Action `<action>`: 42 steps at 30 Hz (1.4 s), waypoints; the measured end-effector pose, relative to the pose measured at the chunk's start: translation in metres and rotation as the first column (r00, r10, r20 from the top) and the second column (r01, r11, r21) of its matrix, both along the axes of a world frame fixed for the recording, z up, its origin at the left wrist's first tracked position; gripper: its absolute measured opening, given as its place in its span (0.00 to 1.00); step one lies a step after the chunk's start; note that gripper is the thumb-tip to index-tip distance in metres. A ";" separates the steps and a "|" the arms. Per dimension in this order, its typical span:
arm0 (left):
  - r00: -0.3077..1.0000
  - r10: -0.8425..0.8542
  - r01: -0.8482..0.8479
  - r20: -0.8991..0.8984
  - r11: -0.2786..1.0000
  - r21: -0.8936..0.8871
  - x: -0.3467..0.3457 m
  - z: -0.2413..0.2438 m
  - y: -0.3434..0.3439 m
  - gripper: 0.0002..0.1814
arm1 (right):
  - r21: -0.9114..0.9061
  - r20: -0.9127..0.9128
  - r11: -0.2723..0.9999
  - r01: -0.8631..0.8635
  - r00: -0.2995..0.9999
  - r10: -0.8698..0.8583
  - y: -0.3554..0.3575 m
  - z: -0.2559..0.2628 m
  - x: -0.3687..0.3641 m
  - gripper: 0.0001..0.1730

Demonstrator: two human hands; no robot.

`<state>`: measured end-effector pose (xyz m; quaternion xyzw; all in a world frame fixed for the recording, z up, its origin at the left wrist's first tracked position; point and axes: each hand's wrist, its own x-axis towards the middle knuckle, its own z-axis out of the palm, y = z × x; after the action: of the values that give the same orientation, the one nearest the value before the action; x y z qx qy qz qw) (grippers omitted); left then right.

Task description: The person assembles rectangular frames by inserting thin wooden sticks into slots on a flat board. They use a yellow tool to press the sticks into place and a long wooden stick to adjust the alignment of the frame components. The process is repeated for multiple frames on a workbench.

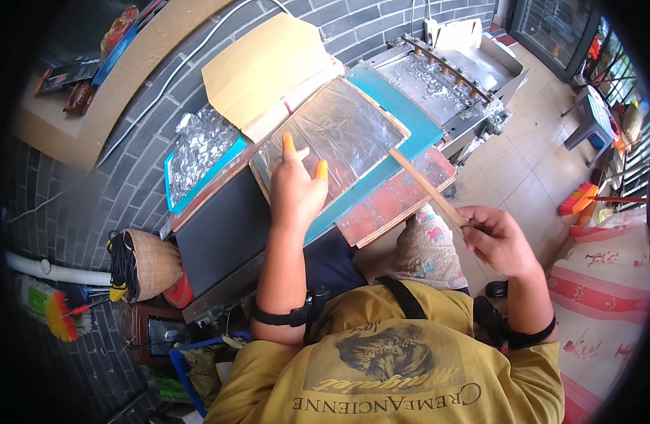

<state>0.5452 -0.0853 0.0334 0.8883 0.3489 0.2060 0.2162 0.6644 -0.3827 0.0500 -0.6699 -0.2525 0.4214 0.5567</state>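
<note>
My right hand (497, 238) grips the near end of a flat wooden stick (425, 185). The stick's far end meets the near right edge of a shiny silvery sheet (346, 127), thin and wrinkled, lying on a flat stack or board. My left hand (298, 185) rests on or just above the sheet's left part, with orange finger covers on two fingers. Its fingers are apart, and nothing shows held in them. Beneath the sheet's board lies a blue ribbed mat (356, 199). A stack of yellowish paper (266, 69) adjoins the sheet's far left side.
A blue tray (205, 196) of silvery scraps stands at left. Behind the mat, a metal bench (425, 79) carries a bar and foil scraps. A worn red board (393, 196) juts out near my right forearm. A woven basket (152, 262) is at lower left.
</note>
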 end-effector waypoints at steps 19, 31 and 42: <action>0.998 0.025 -0.036 0.054 0.977 0.212 0.056 0.033 -0.021 0.41 | -0.094 0.126 0.995 0.036 0.992 -0.024 -0.060 0.042 0.012 0.16; 0.951 -0.132 0.069 0.279 0.972 0.222 0.031 0.026 0.002 0.37 | -0.085 0.206 0.996 0.005 0.978 0.013 -0.043 0.027 0.020 0.17; 0.933 -0.355 0.351 0.055 0.934 0.071 0.035 0.014 -0.024 0.51 | -0.107 0.221 0.987 -0.123 0.964 0.145 -0.089 0.033 0.025 0.17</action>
<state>0.5803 -0.1091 0.0470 0.9353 0.1698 0.2036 0.2345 0.6893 -0.4722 0.0829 -0.7204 -0.3398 0.3895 0.4625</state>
